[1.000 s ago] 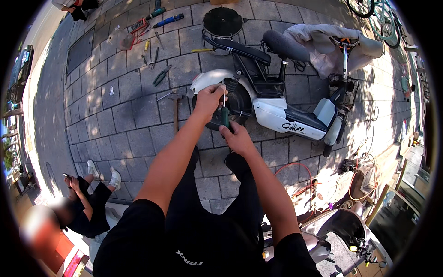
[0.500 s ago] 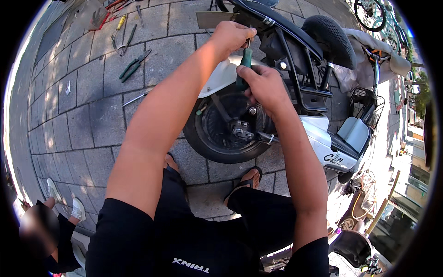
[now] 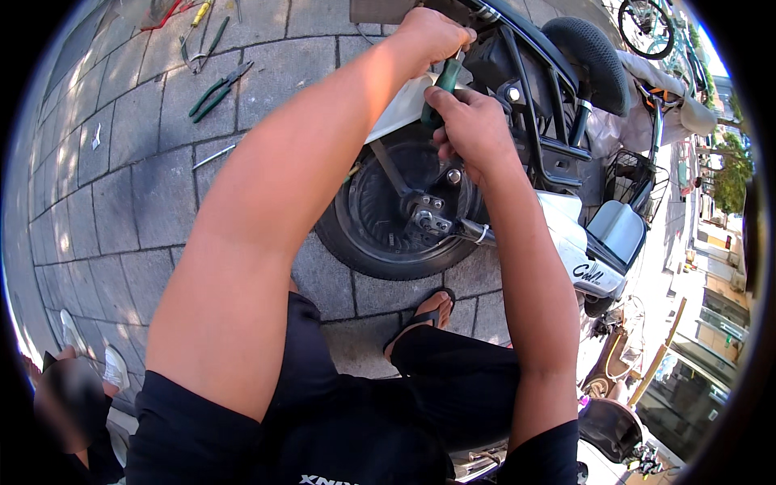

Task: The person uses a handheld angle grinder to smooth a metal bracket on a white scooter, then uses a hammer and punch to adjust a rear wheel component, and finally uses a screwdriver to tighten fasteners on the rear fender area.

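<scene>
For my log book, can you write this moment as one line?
right hand: holds green screwdriver; left hand: near its metal shaft; scooter wheel: nearby; green pliers: on paving

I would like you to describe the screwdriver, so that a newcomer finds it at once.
Start at the black-and-white scooter and go to its rear wheel. Just above that wheel in the picture, the right hand grips the screwdriver. Its single thick green handle sets it apart from the pliers on the paving, which have two.
</scene>
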Demonstrator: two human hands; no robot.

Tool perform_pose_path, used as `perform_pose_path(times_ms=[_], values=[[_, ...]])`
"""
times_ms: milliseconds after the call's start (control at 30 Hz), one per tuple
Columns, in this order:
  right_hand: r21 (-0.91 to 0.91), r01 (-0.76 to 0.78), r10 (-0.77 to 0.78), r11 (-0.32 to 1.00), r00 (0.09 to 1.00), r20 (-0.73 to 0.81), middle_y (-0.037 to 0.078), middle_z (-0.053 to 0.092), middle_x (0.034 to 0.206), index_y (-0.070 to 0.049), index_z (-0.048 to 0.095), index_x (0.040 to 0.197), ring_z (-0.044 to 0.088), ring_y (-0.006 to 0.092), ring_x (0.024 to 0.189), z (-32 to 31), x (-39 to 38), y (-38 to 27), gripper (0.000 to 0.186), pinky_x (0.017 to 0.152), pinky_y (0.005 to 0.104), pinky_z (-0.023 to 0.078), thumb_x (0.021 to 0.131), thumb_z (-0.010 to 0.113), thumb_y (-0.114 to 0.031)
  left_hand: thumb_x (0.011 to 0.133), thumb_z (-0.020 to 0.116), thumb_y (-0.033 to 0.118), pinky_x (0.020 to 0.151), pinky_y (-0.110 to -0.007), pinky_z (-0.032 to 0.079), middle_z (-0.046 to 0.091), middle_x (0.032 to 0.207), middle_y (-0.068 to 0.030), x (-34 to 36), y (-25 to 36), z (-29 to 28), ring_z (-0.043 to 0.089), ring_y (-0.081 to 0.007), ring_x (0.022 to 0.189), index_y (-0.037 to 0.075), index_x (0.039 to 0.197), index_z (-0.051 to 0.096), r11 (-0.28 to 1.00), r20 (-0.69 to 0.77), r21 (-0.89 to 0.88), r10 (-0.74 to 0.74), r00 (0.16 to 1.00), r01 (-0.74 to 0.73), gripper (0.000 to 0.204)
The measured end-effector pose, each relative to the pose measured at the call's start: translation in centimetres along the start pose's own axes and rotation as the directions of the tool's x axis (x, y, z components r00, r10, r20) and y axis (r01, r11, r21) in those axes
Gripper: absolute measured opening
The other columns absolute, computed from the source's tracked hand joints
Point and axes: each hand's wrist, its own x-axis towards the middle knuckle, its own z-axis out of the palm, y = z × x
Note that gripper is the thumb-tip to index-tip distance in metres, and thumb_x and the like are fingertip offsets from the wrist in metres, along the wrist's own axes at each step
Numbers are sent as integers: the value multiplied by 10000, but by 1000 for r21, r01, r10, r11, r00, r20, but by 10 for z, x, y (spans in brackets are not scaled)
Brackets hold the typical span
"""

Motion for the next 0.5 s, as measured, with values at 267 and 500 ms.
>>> perform_pose_path(times_ms=[267,500], values=[[-19,-30,28,999,998,-65,77,627,770,90,692,1243,581,139,546,5,6,-2,508,490,283,503,996,748,-351,910,833,290,669,-399,558,774,800,-76,20,-5,4,715,-202,734,71,900,856,998,-5,-62,18,1000,-18,220],[-21,-56,54,998,996,-72,130,673,811,132,692,1183,649,165,640,4,9,-6,481,514,314,554,1004,717,-314,866,816,245,643,-407,560,755,765,-103,14,8,9,712,-221,681,54,820,832,1000,-71,17,11,997,-9,197]])
